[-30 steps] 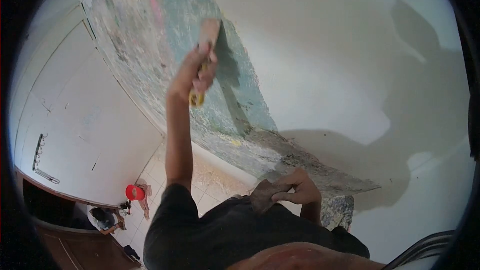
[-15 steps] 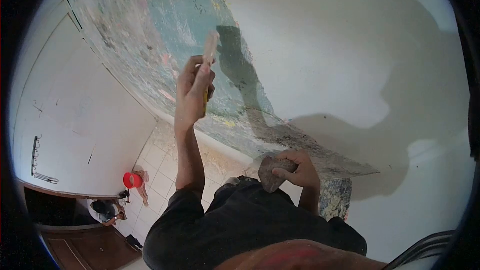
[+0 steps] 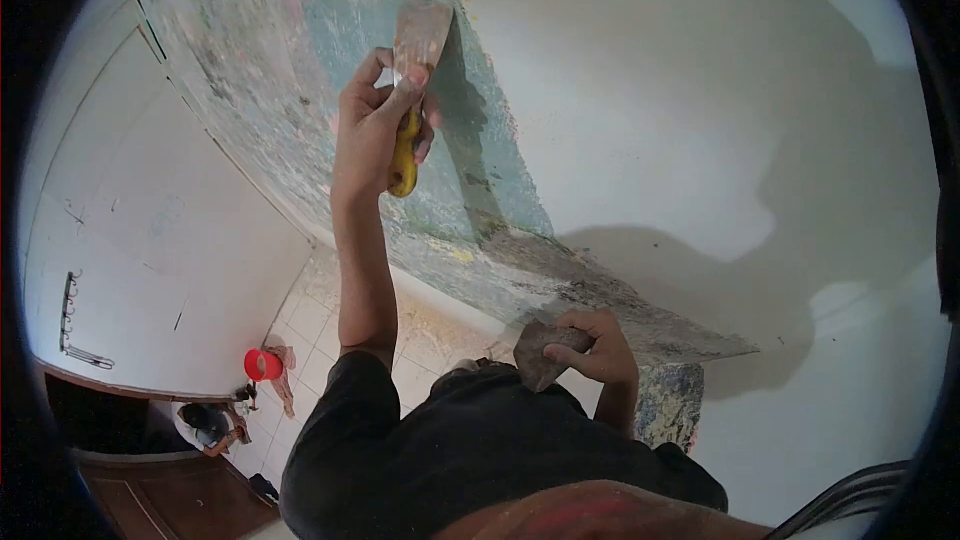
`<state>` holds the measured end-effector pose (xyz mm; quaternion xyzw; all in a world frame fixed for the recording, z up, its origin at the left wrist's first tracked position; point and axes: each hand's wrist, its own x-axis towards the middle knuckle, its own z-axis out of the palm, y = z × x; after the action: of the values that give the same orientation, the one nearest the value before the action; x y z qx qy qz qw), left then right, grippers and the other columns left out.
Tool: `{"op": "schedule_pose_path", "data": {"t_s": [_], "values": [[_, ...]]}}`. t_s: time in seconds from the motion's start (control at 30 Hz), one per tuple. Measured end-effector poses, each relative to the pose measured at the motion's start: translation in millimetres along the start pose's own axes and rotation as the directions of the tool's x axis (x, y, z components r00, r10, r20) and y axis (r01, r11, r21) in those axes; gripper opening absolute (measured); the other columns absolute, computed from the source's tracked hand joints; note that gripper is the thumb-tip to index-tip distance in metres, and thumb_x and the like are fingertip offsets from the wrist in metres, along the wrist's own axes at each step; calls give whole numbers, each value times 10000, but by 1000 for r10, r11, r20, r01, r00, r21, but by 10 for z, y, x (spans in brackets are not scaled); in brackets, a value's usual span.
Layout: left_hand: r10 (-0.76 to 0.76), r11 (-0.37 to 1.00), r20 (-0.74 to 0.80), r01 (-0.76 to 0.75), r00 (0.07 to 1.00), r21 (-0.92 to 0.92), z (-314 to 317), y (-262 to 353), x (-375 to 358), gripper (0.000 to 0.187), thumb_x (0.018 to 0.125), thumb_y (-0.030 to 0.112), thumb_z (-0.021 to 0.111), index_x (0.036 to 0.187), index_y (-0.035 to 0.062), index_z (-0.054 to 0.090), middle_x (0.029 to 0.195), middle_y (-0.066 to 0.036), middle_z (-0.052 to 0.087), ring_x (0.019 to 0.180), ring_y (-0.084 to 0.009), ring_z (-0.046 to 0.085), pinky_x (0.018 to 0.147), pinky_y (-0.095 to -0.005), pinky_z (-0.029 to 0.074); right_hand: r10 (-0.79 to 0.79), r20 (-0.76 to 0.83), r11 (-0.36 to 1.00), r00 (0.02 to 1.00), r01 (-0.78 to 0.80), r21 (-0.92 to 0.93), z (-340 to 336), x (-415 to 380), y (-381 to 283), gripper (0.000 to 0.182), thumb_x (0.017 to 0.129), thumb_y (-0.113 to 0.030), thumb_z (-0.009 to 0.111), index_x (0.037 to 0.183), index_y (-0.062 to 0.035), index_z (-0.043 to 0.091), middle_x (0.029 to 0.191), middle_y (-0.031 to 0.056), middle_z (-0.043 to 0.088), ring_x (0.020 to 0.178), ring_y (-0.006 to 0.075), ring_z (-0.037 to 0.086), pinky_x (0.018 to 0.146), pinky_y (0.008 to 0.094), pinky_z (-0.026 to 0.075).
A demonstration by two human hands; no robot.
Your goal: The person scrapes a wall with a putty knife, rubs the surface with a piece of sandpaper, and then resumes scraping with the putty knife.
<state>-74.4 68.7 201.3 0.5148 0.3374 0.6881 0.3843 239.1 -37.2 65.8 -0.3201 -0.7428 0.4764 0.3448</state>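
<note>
My left hand (image 3: 385, 125) is raised at the wall, closed round a scraper (image 3: 420, 35) with a yellow handle and a wide, dusty metal blade. The blade's edge points up and lies close over the scraped blue-green patch (image 3: 360, 0), near its border with the white paint. Low in front of my body, my right hand (image 3: 600, 348) grips a rough grey-brown stone-like lump (image 3: 540, 355), thumb across its face. The lump overlaps my dark shirt (image 3: 480, 450) in this view.
White-painted wall (image 3: 620, 120) stretches to the right, carrying my shadow. On the tiled floor (image 3: 300, 340) at left stands a red bucket (image 3: 262, 365) beside a cloth. Another person (image 3: 208, 427) is low down near a doorway. A hook rack (image 3: 70, 315) hangs on the side wall.
My left hand has moved up and slightly left with the scraper, whose blade now turns its broad face to me. My right hand and the lump have barely moved.
</note>
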Motion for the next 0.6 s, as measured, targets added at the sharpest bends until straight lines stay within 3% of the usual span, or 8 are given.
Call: {"op": "schedule_pose_path", "data": {"t_s": [0.13, 0.27, 0.37, 0.47, 0.57, 0.6], "values": [[-26, 996, 6, 27, 1000, -84, 48, -19, 65, 153, 967, 220, 631, 926, 128, 516, 608, -64, 597, 374, -103, 473, 336, -240, 338, 21, -11, 998, 1000, -20, 55, -5, -9, -32, 216, 760, -133, 827, 893, -6, 713, 733, 50, 681, 626, 54, 595, 535, 234, 429], [-9, 1000, -75, 7, 997, -23, 131, 82, 36, 178, 955, 229, 653, 918, 131, 509, 605, -62, 595, 372, -104, 476, 335, -238, 335, 40, -15, 997, 999, -39, 59, -49, 40, -112, 209, 760, -130, 826, 886, -8, 712, 736, 43, 686, 633, 50, 596, 540, 230, 431], [10, 1000, -74, -12, 997, -24, 170, 62, 64, 197, 951, 242, 658, 909, 131, 501, 601, -61, 590, 371, -106, 477, 338, -236, 340, 12, -19, 1000, 1000, -12, 7, -107, 41, -44, 233, 777, -147, 815, 944, -15, 718, 782, 80, 713, 663, 108, 656, 580, 264, 497], [39, 999, -81, -40, 996, -10, 219, 58, 33, 207, 954, 257, 652, 912, 124, 499, 598, -60, 583, 383, -111, 488, 351, -233, 360, 41, -71, 996, 997, -36, 79, -61, 102, -4, 174, 768, -121, 814, 870, -21, 714, 712, 32, 684, 638, 48, 602, 549, 227, 439], [-23, 999, -62, 20, 998, -49, 214, -127, -156, 179, 962, 242, 635, 951, 108, 518, 612, -58, 582, 419, -114, 512, 375, -235, 394, -102, 21, 995, 995, 102, 0, -66, 190, 105, 224, 784, -125, 799, 964, -34, 703, 643, 2, 627, 567, 34, 529, 515, 237, 396], [-61, 995, -50, 57, 997, -79, 234, -232, -287, 167, 965, 234, 627, 972, 101, 527, 620, -57, 582, 435, -116, 521, 385, -240, 407, 29, -10, 1000, 1000, -29, 8, -53, 210, 80, 258, 789, -136, 795, 1004, -39, 692, 618, -11, 592, 548, 31, 492, 503, 240, 372]]}}
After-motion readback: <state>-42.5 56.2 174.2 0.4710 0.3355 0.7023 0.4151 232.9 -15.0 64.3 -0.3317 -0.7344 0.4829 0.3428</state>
